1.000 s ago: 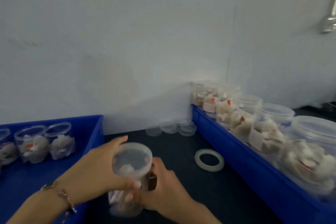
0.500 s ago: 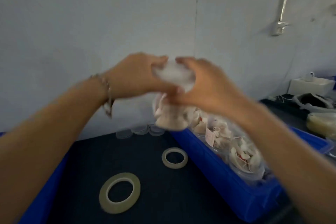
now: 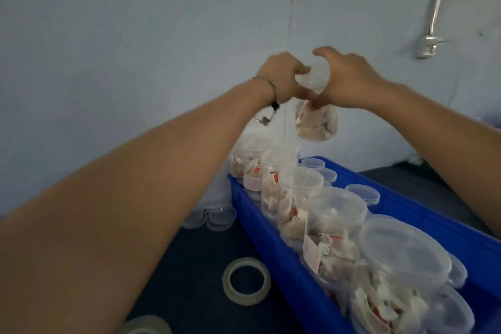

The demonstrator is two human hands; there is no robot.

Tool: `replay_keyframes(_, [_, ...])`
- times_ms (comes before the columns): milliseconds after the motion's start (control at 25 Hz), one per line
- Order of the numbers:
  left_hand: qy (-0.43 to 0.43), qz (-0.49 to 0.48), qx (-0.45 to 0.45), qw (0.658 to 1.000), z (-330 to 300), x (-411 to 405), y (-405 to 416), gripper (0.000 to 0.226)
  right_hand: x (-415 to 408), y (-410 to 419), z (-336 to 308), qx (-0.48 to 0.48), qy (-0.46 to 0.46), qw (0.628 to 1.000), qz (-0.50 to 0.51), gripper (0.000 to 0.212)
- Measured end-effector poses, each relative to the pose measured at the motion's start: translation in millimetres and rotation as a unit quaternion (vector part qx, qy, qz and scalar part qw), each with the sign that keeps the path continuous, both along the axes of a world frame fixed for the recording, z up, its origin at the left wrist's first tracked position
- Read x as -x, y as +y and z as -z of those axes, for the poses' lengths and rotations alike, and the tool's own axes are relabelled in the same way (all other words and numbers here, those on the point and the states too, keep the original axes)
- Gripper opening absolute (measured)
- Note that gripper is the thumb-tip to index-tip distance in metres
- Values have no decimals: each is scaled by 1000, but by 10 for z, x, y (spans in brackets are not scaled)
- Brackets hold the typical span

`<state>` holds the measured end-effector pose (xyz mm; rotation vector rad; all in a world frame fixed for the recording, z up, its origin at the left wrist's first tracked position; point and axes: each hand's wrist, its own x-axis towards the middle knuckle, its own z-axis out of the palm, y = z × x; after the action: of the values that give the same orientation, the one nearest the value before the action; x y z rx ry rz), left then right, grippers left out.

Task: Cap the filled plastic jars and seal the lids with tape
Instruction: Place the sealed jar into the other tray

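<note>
Both arms are stretched forward, holding a filled clear plastic jar (image 3: pixel 316 122) in the air above the far end of the blue bin (image 3: pixel 287 263). My left hand (image 3: pixel 284 78) grips the jar's upper part from the left. My right hand (image 3: pixel 344 78) grips it from the right, fingers curled around the translucent lid (image 3: pixel 314 76). A row of capped, filled jars (image 3: pixel 333 222) stands along the bin's near wall. A roll of clear tape (image 3: pixel 246 280) lies on the dark table left of the bin.
Loose lids (image 3: pixel 363 194) lie inside the bin behind the jars. More lids (image 3: pixel 214 218) are stacked on the table by the wall. A second tape roll (image 3: pixel 146 325) shows at the bottom edge. A white wall stands close behind, with a conduit box (image 3: pixel 428 46).
The jar has been lifted from low over the table to high above the far end of the right bin. My view turned right; the left bin is out of sight.
</note>
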<state>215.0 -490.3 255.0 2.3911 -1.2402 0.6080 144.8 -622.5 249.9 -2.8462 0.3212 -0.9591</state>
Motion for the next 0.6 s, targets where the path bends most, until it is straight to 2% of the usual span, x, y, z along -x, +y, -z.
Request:
replay_keyframes(80, [27, 6, -17, 999, 306, -165, -300, 69, -180, -267, 308, 7, 27, 999, 17, 96])
replay_keyframes(200, [61, 19, -33, 997, 708, -382, -564, 59, -436, -511, 740, 26, 75, 996, 51, 61])
replay_keyframes(240, [73, 23, -41, 996, 816, -439, -621, 54, -514, -570, 859, 23, 99, 993, 55, 56])
replay_keyframes(360, [107, 23, -72, 991, 1038, -556, -769, 41, -675, -726, 1130, -5, 144, 989, 38, 69])
replay_keyframes(440, [122, 23, -93, 988, 1131, -618, -844, 43, -722, -783, 1250, -40, 137, 990, 19, 79])
replay_keyframes(600, [122, 11, -179, 976, 1229, -728, -885, 54, -848, -848, 1452, -26, 178, 984, 16, 72])
